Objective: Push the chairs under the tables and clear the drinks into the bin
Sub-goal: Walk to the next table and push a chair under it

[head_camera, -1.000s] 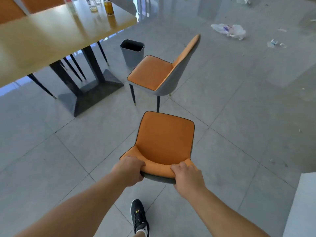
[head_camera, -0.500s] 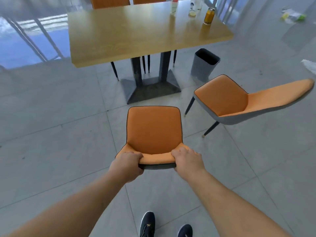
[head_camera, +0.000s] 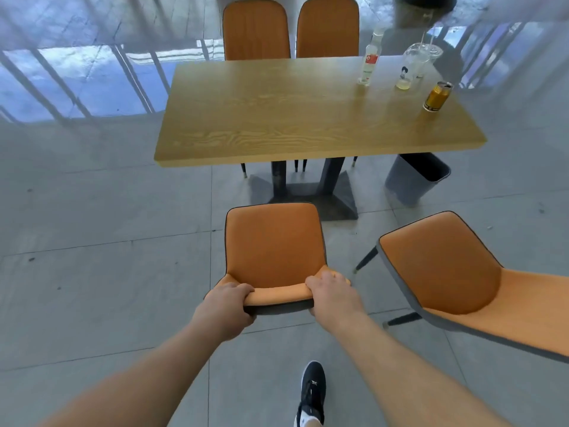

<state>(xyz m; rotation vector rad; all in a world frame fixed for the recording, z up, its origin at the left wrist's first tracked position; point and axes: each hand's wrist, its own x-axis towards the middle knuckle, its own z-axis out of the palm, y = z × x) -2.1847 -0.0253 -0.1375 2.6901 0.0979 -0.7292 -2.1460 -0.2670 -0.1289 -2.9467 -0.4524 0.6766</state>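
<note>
Left hand (head_camera: 226, 306) and right hand (head_camera: 331, 295) each curled tight over the top edge of the held chair (head_camera: 272, 251) backrest, seat facing the near long edge of the bench (head_camera: 308, 118), short of it. Risk: pushed straight on, the chair legs may strike the dark pedestal base (head_camera: 308, 192); steered right, it may clip the second chair (head_camera: 446, 266) standing loose and angled just beside it. Two more chairs (head_camera: 289, 29) sit tucked at the far edge. Containers, right end of the bench: clear bottle (head_camera: 369, 61), contents unclear; clear plastic cup (head_camera: 411, 67) with a yellowish remnant at the bottom; gold can (head_camera: 436, 97), opened, fill not visible. Grey bin (head_camera: 415, 177) on the floor by the near right corner, interior dark, contents not discernible.
</note>
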